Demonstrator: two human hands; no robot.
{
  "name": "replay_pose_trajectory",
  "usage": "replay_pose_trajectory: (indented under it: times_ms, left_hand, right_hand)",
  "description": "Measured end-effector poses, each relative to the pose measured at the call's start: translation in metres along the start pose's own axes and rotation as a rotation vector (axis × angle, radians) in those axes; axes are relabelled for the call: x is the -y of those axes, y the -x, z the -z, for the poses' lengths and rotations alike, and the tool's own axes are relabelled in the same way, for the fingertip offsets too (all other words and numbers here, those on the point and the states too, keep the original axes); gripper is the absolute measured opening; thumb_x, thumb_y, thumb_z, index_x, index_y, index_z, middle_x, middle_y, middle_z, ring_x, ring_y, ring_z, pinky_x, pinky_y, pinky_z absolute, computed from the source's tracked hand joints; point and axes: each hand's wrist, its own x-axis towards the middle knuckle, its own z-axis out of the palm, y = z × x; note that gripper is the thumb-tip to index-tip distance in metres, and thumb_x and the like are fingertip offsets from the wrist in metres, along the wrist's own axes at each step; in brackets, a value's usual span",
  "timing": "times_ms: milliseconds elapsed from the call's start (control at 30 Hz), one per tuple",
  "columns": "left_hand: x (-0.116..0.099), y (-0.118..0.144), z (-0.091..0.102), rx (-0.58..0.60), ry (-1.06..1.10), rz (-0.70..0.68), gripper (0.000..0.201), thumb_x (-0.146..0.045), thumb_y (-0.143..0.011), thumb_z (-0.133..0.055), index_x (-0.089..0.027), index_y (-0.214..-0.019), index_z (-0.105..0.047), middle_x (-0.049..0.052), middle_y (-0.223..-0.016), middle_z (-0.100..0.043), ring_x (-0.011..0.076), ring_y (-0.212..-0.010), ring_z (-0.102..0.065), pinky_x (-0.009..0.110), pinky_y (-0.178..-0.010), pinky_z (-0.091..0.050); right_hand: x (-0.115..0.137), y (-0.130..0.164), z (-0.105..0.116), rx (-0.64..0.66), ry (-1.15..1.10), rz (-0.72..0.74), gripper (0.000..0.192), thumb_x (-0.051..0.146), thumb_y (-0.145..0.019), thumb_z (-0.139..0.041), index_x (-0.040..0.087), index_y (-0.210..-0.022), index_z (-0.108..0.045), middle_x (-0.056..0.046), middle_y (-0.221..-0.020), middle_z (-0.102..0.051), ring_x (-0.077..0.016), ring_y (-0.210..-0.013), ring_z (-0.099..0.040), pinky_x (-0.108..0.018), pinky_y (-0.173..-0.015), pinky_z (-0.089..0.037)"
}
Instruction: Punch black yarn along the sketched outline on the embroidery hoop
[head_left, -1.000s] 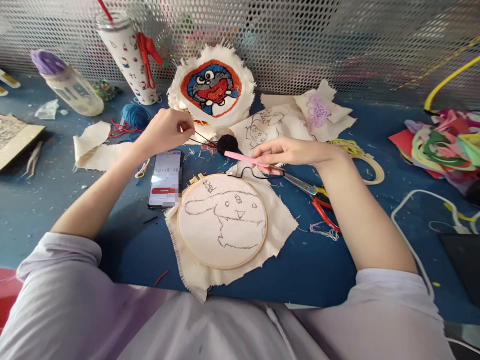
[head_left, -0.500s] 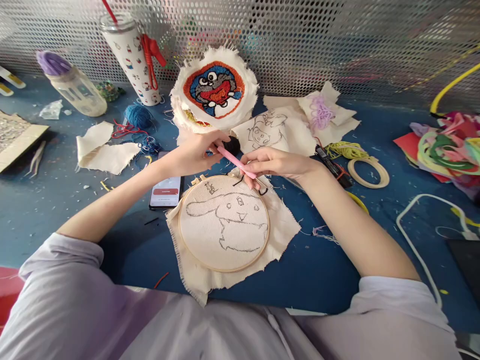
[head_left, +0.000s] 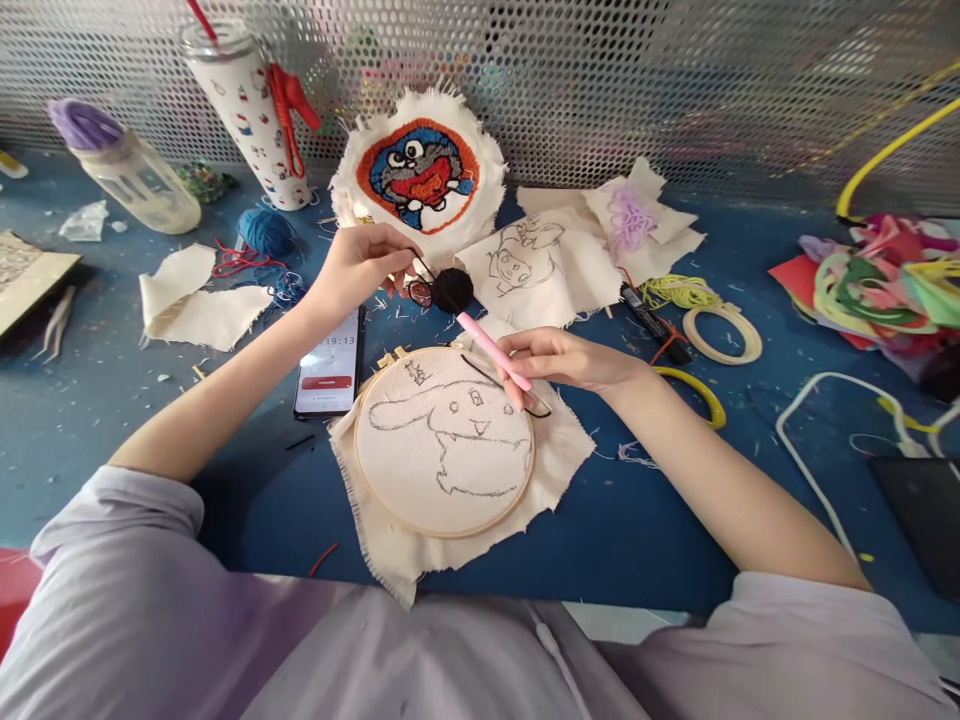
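My left hand [head_left: 369, 266] pinches a strand of black yarn [head_left: 424, 263], raised beside a black yarn ball [head_left: 454, 292]. In my right hand [head_left: 553, 357] is a pink punch needle [head_left: 489, 347], slanting over the top right of the embroidery hoop. Black yarn trails at its lower end, near the fingers. Below both hands lies the round wooden embroidery hoop [head_left: 441, 536], with cream fabric [head_left: 409, 465] stretched in it. A long-eared cartoon character is drawn on the fabric in dark lines; my right fingers hide part of its right edge.
A phone [head_left: 328, 392] lies left of the hoop. Behind stand a finished embroidery [head_left: 420, 170], a tumbler [head_left: 251, 120] and a bottle [head_left: 142, 185]. To the right are a small wooden ring [head_left: 750, 340], a marker [head_left: 651, 322] and a white cable [head_left: 795, 440].
My left hand has left the pink punch needle and moved up and left, drawing black yarn. My right hand has shifted slightly down and right with the punch needle.
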Motion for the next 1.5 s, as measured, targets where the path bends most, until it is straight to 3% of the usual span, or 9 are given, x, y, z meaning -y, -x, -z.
replay_pose_trajectory:
  times_ms: [233, 400, 467, 600, 700, 833, 1033, 1233, 1500]
  left_hand:
    - [0.008, -0.002, 0.005, -0.060, -0.030, -0.012, 0.007, -0.012, -0.082, -0.051, -0.017, -0.080, -0.054, 0.005, -0.075, -0.064, 0.0085, -0.052, -0.055, 0.021, -0.047, -0.044]
    - [0.005, 0.015, 0.002, -0.109, -0.439, -0.357, 0.030, -0.016, -0.079, -0.061, -0.019, -0.109, -0.057, 0.012, -0.120, -0.060, 0.0116, -0.071, -0.059, 0.024, -0.059, -0.047]
    - [-0.002, 0.030, -0.005, -0.149, -0.425, -0.419, 0.023, -0.024, -0.087, -0.058, -0.019, -0.110, -0.057, 0.010, -0.115, -0.062, 0.0120, -0.074, -0.059, 0.024, -0.061, -0.047]
    - [-0.012, 0.062, -0.025, 0.044, -0.209, -0.241, 0.026, -0.037, -0.096, -0.047, -0.016, -0.088, -0.060, 0.005, -0.080, -0.065, 0.0095, -0.062, -0.056, 0.020, -0.053, -0.043]
    - [-0.010, 0.082, -0.037, 0.307, 0.035, 0.083, 0.035, -0.045, -0.098, -0.039, -0.015, -0.097, -0.057, 0.008, -0.089, -0.068, 0.0061, -0.048, -0.050, 0.019, -0.039, -0.036]
    - [-0.001, 0.095, -0.042, 0.440, 0.243, 0.311, 0.037, -0.048, -0.098, -0.037, -0.016, -0.104, -0.053, 0.007, -0.079, -0.069, 0.0059, -0.041, -0.047, 0.019, -0.037, -0.033]
    - [0.013, 0.092, -0.037, 0.526, 0.369, 0.322, 0.042, -0.048, -0.099, -0.032, -0.014, -0.104, -0.057, 0.005, -0.069, -0.067, 0.0046, -0.037, -0.035, 0.022, -0.037, -0.020]
    - [0.015, 0.091, -0.037, 0.553, 0.356, 0.267, 0.030, -0.042, -0.096, -0.047, -0.016, -0.085, -0.055, -0.007, -0.050, -0.034, 0.0060, -0.042, -0.026, 0.022, -0.043, -0.018]
    - [0.015, 0.102, -0.036, 0.560, 0.376, 0.289, 0.032, -0.043, -0.096, -0.047, -0.016, -0.081, -0.055, -0.006, -0.053, -0.033, 0.0064, -0.044, -0.025, 0.024, -0.046, -0.018]
  right_hand:
    - [-0.008, -0.003, -0.011, -0.041, -0.050, 0.059, 0.015, 0.027, -0.094, -0.055, 0.013, -0.089, -0.058, -0.002, -0.069, -0.067, -0.0089, -0.061, -0.060, -0.021, -0.056, -0.045]
    - [-0.018, -0.008, -0.015, -0.202, -0.172, 0.129, 0.022, 0.036, -0.083, -0.069, 0.016, -0.078, -0.062, -0.001, -0.076, -0.066, -0.0098, -0.066, -0.057, -0.023, -0.061, -0.047]
    - [-0.021, -0.011, -0.018, -0.276, -0.210, 0.158, 0.023, 0.037, -0.077, -0.075, 0.016, -0.081, -0.066, 0.001, -0.073, -0.062, -0.0082, -0.062, -0.052, -0.023, -0.058, -0.044]
    - [-0.022, -0.019, -0.031, -0.391, -0.262, 0.207, 0.021, 0.038, -0.078, -0.074, 0.018, -0.079, -0.068, 0.004, -0.064, -0.052, -0.0063, -0.057, -0.044, -0.022, -0.054, -0.038]
    - [-0.018, -0.024, -0.042, -0.482, -0.232, 0.231, 0.019, 0.036, -0.080, -0.072, 0.018, -0.076, -0.066, 0.003, -0.068, -0.057, -0.0066, -0.059, -0.046, -0.023, -0.056, -0.039]
    - [-0.014, -0.029, -0.051, -0.574, -0.148, 0.195, 0.016, 0.032, -0.082, -0.070, 0.018, -0.078, -0.065, 0.001, -0.076, -0.062, -0.0083, -0.067, -0.051, -0.024, -0.066, -0.044]
    - [-0.016, -0.036, -0.054, -0.704, -0.128, 0.240, 0.018, 0.033, -0.081, -0.071, 0.018, -0.076, -0.061, 0.002, -0.075, -0.060, -0.0078, -0.065, -0.050, -0.023, -0.064, -0.043]
    - [-0.021, -0.040, -0.053, -0.754, -0.052, 0.247, 0.022, 0.037, -0.077, -0.075, 0.019, -0.082, -0.063, 0.002, -0.072, -0.058, -0.0073, -0.058, -0.044, -0.024, -0.053, -0.036]
    - [-0.021, -0.042, -0.022, -0.931, -0.243, 0.350, 0.023, 0.041, -0.082, -0.066, 0.020, -0.073, -0.063, 0.005, -0.063, -0.042, -0.0067, -0.051, -0.033, -0.023, -0.046, -0.030]
